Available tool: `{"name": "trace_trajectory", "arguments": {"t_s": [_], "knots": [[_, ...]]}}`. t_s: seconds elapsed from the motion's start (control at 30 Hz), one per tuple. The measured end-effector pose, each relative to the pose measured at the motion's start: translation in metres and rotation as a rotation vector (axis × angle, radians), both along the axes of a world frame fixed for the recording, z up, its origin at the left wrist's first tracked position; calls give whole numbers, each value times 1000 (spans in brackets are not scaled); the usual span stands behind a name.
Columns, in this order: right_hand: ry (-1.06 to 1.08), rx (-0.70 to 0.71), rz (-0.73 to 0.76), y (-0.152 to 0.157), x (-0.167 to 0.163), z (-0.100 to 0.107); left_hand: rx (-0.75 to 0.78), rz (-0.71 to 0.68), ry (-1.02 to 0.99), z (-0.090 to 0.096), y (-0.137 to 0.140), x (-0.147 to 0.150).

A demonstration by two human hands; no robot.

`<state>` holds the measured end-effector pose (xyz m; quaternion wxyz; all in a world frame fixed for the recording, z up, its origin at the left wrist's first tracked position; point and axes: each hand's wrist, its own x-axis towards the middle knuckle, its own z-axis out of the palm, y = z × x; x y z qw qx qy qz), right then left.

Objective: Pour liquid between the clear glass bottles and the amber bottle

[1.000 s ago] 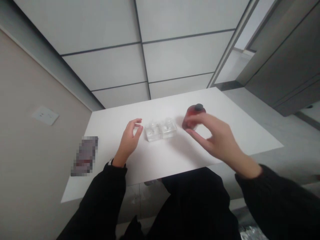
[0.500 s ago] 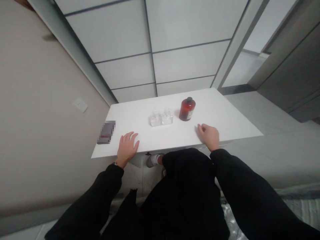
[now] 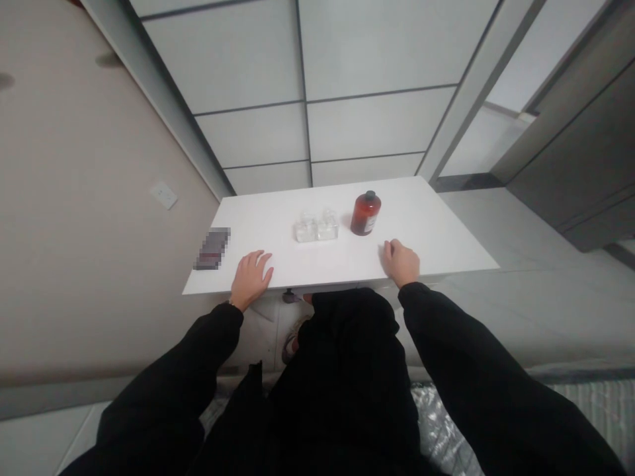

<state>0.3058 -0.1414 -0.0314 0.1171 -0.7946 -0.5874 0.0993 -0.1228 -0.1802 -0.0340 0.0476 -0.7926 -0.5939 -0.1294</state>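
My left hand (image 3: 250,279) rests near the front left of a white table (image 3: 302,264), palm down with its fingers apart and nothing in them. Toward the front right, my right hand (image 3: 403,264) sits on the tabletop with its fingers curled into a loose fist, and no object shows in it. Behind and to the left of that fist stands a reddish-brown bottle (image 3: 364,215) with a dark cap and a pale label. Two small clear square containers, the left one (image 3: 306,230) and the right one (image 3: 327,229), stand side by side to the bottle's left.
A blurred-out dark flat object (image 3: 212,248) lies at the table's left edge. White sliding panels (image 3: 248,73) rise behind the table. On the left is a wall with a socket (image 3: 163,196). My legs are below the front edge.
The camera view has shifted slightly. Both hands keep much the same pose on the table, the left spread and the right curled. The bottle and clear containers have stayed in place.
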Motion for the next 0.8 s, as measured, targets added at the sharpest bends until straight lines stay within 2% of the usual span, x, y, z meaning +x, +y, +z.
{"name": "trace_trajectory", "arguments": {"t_s": [0.4,0.67,0.8], "knots": [[-24,-8,20,1,4,-1,-24,30,-63,-2,-3,4],[19,94,-29,2,6,-12,-14,7,-27,0,-3,3],[32,173,-50,1,5,-17,-6,23,-79,-4,-3,-1]]}}
